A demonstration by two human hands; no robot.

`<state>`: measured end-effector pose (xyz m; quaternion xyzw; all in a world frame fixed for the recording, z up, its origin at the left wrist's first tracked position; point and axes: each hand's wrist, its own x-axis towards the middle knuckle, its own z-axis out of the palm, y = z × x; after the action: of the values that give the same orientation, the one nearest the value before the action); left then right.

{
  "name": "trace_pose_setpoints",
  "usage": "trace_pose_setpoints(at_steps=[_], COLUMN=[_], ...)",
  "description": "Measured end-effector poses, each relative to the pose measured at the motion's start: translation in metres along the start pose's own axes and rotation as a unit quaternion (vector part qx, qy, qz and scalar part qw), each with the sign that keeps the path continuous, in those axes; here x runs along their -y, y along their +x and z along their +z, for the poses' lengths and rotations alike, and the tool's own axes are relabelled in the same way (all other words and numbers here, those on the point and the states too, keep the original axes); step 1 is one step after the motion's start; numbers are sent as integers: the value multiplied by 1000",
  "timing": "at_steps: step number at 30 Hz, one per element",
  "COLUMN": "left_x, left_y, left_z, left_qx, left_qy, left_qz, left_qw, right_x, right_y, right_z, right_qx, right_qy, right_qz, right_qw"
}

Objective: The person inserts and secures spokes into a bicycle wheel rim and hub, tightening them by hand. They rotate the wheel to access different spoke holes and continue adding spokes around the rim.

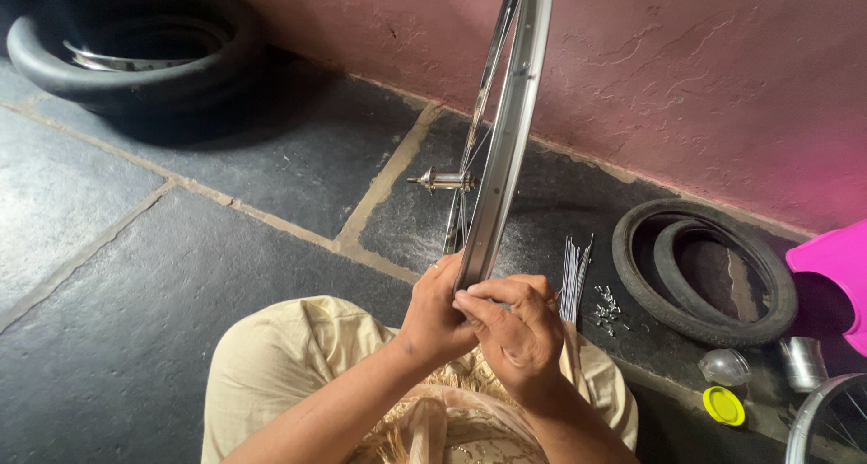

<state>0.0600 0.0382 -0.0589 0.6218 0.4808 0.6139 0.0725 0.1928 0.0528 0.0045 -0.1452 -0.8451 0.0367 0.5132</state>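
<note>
Both hands on upright bicycle wheel rim [506, 148]: left hand [436, 318] grip clamped on rim's lower edge, right hand [517, 330] fingers pinched there too. Loose spokes [573, 279] lie just beside on the floor [135, 274].

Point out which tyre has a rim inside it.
The big tyre at top left; a shiny rim lies inside. The right-hand tyres hold none.

Bare forearms, ring on the left hand [436, 312], cream embroidered clothing.
</note>
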Motion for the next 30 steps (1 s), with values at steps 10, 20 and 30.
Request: trace_pose_setpoints(at_steps=[10,20,30], left_x=[9,19,8], left_y=[-3,-12,-13], left_z=[-1,-20,-23], left_qx=[-10,21,26], left_qy=[-17,-104,-65], left_qz=[37,-76,-78], left_qw=[999,991,995], right_x=[-4,-121,-198], right_y=[-6,-42,-40], right_z=[16,43,143], right_qx=[-48,-160,69], right_qy=[12,85,-167], right_qz=[5,255,345], right_qw=[999,950,921])
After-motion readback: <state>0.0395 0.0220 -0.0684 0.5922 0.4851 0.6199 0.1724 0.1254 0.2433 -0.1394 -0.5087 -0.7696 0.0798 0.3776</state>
